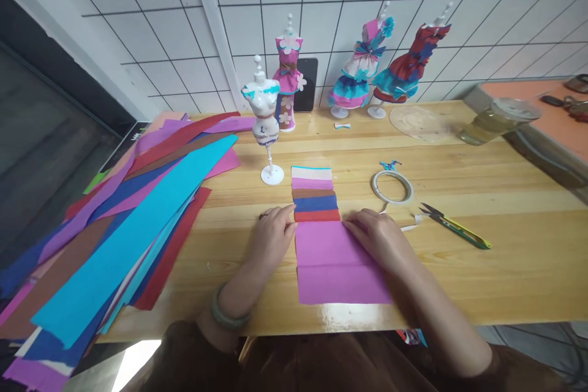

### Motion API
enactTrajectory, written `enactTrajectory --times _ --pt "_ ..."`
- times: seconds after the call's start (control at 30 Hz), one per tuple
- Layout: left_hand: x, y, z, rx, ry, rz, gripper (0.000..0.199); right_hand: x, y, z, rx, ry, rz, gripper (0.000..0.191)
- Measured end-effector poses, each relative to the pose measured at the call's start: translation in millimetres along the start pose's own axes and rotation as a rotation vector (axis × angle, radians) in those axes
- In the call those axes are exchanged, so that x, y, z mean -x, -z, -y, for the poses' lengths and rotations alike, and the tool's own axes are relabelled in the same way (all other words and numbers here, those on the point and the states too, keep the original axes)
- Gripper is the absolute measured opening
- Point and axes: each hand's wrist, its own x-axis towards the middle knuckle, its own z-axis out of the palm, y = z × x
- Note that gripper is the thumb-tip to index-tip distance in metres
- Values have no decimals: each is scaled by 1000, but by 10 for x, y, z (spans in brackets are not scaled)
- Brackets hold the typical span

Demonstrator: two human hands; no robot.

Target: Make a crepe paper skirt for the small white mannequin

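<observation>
A purple sheet [340,266] lies flat on the table before me, with a crosswise crease. Beyond its far edge, and meeting it, is a stack of coloured bands [315,203] in red, blue, brown, purple and white with a thin cyan edge. My left hand [272,234] pinches at the left end of the line where red meets purple. At the right end of that line my right hand [377,237] has its fingertips pressed together on the purple sheet's corner. Both wrists rest low over the table.
Coloured paper strips [138,196] are heaped at left. A bare white mannequin [265,113] stands behind the bands, dressed mannequins [356,76] along the wall. At right are a tape roll [392,187], snips [457,228], a cup [498,121] and a phone [307,86] farther back.
</observation>
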Motion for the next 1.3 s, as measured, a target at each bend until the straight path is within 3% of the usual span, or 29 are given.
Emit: enactTrajectory --times 0.3,0.6,0.73,1.07,1.17,1.3 --pt "47 4 -24 -16 -10 -29 40 2 -86 -76 -27 -3 -25 25" --pt "86 13 -44 -15 -8 -54 40 76 -153 5 310 413 -269 31" --pt "110 21 -53 -29 -15 -63 40 103 -238 -74 392 519 -322 31" --pt "126 36 -61 -71 -11 -70 48 169 -342 -290 411 480 -354 33" --pt "112 23 -41 -71 -23 -83 45 239 -290 -278 329 411 -339 37" --pt "73 6 0 -68 -82 -93 42 388 -147 -335 132 307 -415 41"
